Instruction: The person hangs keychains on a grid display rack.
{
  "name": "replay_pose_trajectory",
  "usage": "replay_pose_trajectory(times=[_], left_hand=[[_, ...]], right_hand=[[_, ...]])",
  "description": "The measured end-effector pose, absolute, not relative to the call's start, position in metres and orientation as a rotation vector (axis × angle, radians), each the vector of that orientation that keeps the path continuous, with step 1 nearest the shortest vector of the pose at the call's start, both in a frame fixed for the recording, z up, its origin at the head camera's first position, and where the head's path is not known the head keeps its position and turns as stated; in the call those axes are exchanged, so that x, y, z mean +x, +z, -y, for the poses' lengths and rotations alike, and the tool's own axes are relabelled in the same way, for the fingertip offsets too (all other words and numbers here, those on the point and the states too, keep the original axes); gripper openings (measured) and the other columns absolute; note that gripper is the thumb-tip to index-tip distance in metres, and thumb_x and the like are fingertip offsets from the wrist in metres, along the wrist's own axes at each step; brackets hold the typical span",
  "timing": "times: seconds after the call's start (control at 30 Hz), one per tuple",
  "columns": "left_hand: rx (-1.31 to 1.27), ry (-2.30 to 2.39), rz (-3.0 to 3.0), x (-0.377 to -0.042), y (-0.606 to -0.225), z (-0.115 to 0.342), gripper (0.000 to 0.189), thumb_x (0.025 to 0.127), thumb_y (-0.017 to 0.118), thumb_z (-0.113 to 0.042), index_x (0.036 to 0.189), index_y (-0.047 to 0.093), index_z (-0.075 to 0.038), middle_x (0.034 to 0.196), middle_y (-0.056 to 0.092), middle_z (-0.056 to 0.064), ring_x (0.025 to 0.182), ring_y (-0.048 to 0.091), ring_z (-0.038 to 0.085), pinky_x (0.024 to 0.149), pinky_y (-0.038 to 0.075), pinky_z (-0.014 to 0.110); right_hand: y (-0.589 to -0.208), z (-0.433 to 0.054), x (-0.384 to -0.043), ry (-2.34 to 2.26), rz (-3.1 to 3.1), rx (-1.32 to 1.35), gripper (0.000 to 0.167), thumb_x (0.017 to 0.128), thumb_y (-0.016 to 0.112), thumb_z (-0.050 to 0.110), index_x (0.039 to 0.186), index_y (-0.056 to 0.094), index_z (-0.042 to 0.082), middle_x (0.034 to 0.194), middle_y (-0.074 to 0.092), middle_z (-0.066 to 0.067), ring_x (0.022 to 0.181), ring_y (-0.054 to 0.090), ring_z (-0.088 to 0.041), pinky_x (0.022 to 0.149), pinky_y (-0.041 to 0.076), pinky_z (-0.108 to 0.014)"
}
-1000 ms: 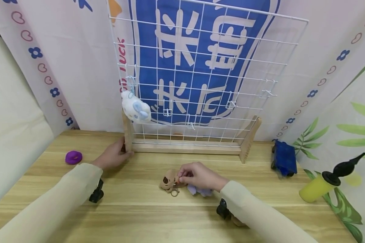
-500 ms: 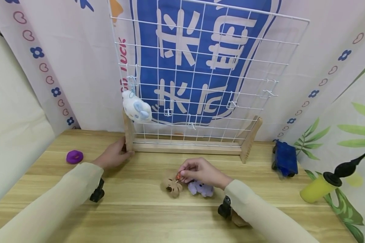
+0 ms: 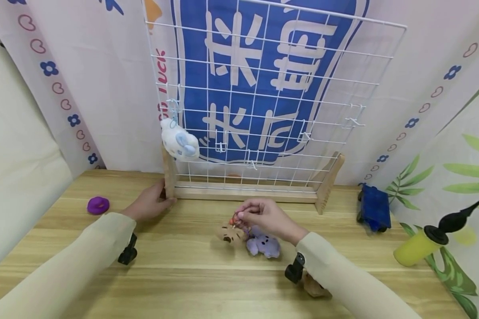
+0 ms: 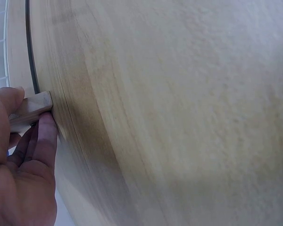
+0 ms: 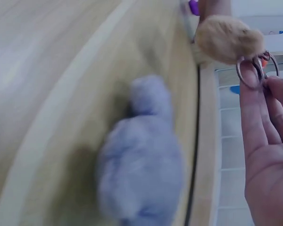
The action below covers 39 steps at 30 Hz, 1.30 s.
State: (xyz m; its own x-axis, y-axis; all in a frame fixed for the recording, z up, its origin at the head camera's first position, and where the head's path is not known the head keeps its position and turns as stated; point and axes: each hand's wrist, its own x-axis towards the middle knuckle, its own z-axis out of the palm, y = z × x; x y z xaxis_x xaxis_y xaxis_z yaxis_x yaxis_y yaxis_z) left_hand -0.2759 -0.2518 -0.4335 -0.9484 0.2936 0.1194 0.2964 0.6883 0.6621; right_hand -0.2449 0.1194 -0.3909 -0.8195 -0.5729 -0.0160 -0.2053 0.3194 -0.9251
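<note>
One right hand (image 3: 265,219): thumb and fingers pinching metal rings (image 5: 259,70).
Tan plush keychain (image 5: 226,40): hanging from those rings below the right hand, above the counter (image 3: 207,283); rounded, fuzzy, dark-nosed.
Left hand (image 3: 148,204): clamped on the wooden stand foot (image 4: 37,104).
Lifting step: apparently in hand; next move likely calls for clearing the lavender plush (image 3: 265,246) under the right hand.

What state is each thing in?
Rack: standing
Left hand: gripping the rack's left wooden end
Right hand: pinching a metal ring
Tan plush: hanging from that ring
Lilac plush: lying on the table
White plush: hung on the rack's left side
Remaining hooks: bare
Blue vehicle: on the table, untouched
Yellow bottle: black top on
Purple object: on the table
Brown item: partly hidden, state unclear
</note>
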Motion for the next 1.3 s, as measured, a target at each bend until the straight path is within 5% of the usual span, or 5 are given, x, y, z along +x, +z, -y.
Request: replay_pose_trajectory(times=[0.33,0.77,1.3], left_hand=[[-0.52,-1.113,2.868,-0.277,-0.434,0.254,0.067,0.103,0.066,-0.014,0.15,0.03,0.018,0.133,0.059,0.041,0.119,0.065,0.052,0.099,0.057,0.062],[-0.504,-1.124,2.865,-0.277,-0.439,0.252,0.064,0.102,0.066,-0.014,0.147,0.034,0.018,0.131,0.06,0.04,0.119,0.065,0.052,0.098,0.057,0.062],[-0.515,-1.127,2.847,-0.275,-0.437,0.252,0.065,0.102,0.066,-0.013,0.147,0.032,0.019,0.132,0.059,0.042,0.119,0.064,0.053,0.098,0.058,0.062]], right_hand=[[-0.348,-0.102,-0.245,-1.637,-2.39,-0.766,0.013,0.103,0.066,0.012,0.11,0.073,0.003,0.104,0.08,-0.015,0.083,0.075,-0.011,0.082,0.067,-0.039],[-0.313,-0.063,-0.261,-1.993,-2.42,-0.723,0.015,0.102,0.067,0.009,0.112,0.072,-0.001,0.108,0.079,-0.021,0.082,0.075,-0.008,0.079,0.066,-0.028],[-0.311,-0.039,-0.279,-2.073,-2.516,-0.632,0.015,0.103,0.065,0.007,0.111,0.071,-0.003,0.107,0.078,-0.022,0.08,0.074,-0.01,0.081,0.067,-0.033]])
